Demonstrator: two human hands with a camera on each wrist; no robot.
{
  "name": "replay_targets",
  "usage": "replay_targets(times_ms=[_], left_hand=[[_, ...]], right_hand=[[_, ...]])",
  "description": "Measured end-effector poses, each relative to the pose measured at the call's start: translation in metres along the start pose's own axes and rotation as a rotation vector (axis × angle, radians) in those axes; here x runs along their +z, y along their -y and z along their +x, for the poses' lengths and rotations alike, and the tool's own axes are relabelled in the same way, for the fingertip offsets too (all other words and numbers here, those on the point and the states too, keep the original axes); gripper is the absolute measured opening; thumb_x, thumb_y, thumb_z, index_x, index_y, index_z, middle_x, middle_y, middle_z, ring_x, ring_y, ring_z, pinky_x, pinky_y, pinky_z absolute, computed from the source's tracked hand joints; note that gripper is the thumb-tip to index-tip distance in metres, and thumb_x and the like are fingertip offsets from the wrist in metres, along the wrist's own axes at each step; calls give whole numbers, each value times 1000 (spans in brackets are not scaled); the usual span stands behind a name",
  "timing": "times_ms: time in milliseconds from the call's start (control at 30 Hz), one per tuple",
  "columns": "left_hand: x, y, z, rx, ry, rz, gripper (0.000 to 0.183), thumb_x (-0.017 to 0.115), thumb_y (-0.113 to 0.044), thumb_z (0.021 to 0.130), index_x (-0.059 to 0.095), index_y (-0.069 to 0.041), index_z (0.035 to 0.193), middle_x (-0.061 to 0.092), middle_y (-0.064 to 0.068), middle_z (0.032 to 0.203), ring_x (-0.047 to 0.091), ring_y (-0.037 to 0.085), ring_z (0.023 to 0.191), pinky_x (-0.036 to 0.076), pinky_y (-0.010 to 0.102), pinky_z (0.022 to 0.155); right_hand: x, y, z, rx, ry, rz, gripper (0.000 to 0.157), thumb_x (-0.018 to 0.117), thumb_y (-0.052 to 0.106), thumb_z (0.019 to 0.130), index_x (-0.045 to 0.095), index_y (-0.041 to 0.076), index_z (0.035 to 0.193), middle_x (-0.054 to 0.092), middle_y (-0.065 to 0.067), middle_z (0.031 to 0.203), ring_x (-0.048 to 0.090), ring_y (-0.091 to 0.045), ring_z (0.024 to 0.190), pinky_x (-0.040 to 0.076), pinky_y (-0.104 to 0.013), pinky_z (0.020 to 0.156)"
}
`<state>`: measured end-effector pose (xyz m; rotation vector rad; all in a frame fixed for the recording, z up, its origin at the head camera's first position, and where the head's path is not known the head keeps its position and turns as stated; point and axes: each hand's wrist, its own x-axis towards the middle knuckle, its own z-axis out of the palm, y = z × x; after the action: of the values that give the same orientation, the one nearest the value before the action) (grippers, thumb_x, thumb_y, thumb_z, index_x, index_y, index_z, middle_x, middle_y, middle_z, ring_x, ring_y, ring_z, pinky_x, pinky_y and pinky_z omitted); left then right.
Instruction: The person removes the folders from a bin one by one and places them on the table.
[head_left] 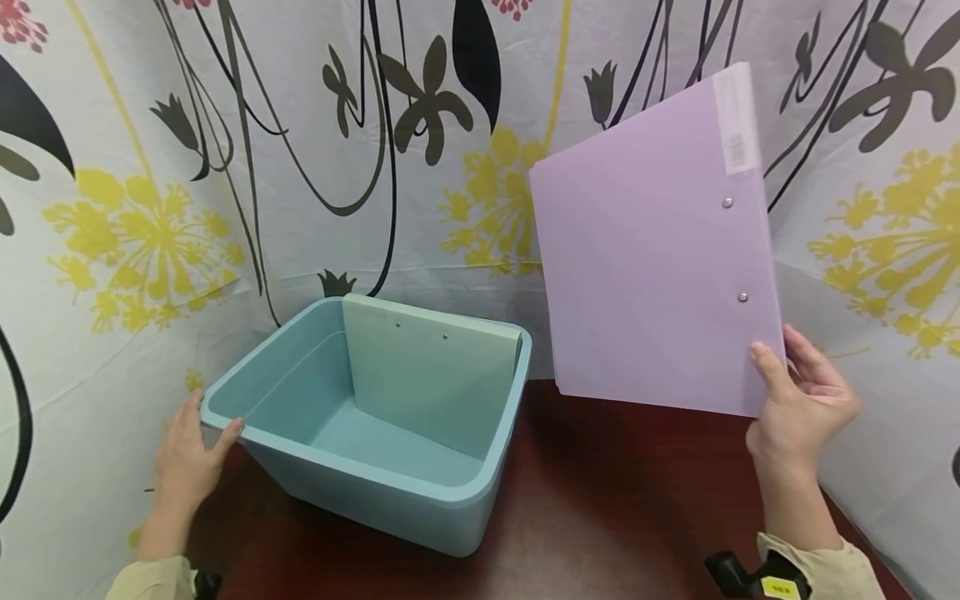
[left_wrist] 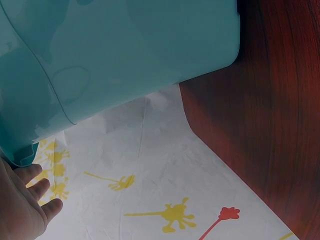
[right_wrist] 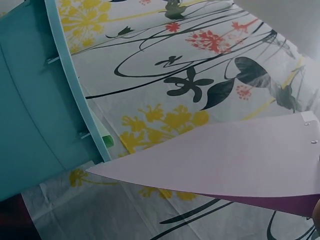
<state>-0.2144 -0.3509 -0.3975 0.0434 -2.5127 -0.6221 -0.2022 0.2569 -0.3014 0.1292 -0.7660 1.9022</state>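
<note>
Taking the blue-green tub (head_left: 375,508) as the middle of the clock, with 12 o'clock at the top of the head view, the purple folder (head_left: 652,258) is hanging in the air at about 2 o'clock, and a gap is showing between it and the tub. The right hand (head_left: 806,404), at about 3 o'clock, is gripping this folder by its lower corner nearest to the hand: the thumb (head_left: 770,367) is pressing on the front face and the other fingers are bending behind the edge. On the same face, 2 metal rivets (head_left: 735,250) are sitting near the right edge, and above them a white label (head_left: 737,117) with a barcode is running along the upper corner. The left hand (head_left: 187,458), between 8 and 9 o'clock, is resting against the outside of the tub's corner; its fingers are lying relaxed and rather straight, spread apart from the thumb, and they are not closing around the rim. Inside the tub, toward 1 o'clock, a pale green folder (head_left: 431,379) is standing on its edge and leaning on the far wall, and 2 small rivets are showing near its top. The tub is standing on a dark red-brown table (head_left: 600,500). From 9 through 12 to 3 o'clock, a white cloth (head_left: 300,117) with printed flowers is surrounding the table.
</note>
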Motion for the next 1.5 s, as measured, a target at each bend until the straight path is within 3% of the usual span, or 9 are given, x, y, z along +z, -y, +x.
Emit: replay_targets(times_ms=[500, 1000, 1500], left_hand=[[1, 1, 1, 4, -8, -13, 76, 49, -37, 88, 17, 8, 140, 29, 36, 133, 30, 52, 117, 26, 65, 86], [0, 0, 1, -2, -5, -1, 76, 48, -39, 88, 19, 8, 139, 29, 36, 133, 30, 51, 117, 26, 64, 88], [2, 3, 2, 3, -11, 8, 77, 49, -40, 88, 19, 9, 139, 29, 36, 133, 31, 51, 116, 26, 64, 87]], right_hand=[[-16, -6, -8, 32, 18, -20, 36, 65, -29, 58, 60, -23, 93, 68, -20, 78, 66, -22, 66, 52, -23, 60], [-31, -12, -18, 79, 24, -185, 35, 66, -25, 61, 62, -20, 95, 70, -13, 77, 66, -17, 66, 52, -20, 58], [-42, -19, -32, 118, 13, -223, 35, 64, -27, 61, 61, -20, 95, 70, -11, 76, 67, -15, 68, 51, -19, 60]])
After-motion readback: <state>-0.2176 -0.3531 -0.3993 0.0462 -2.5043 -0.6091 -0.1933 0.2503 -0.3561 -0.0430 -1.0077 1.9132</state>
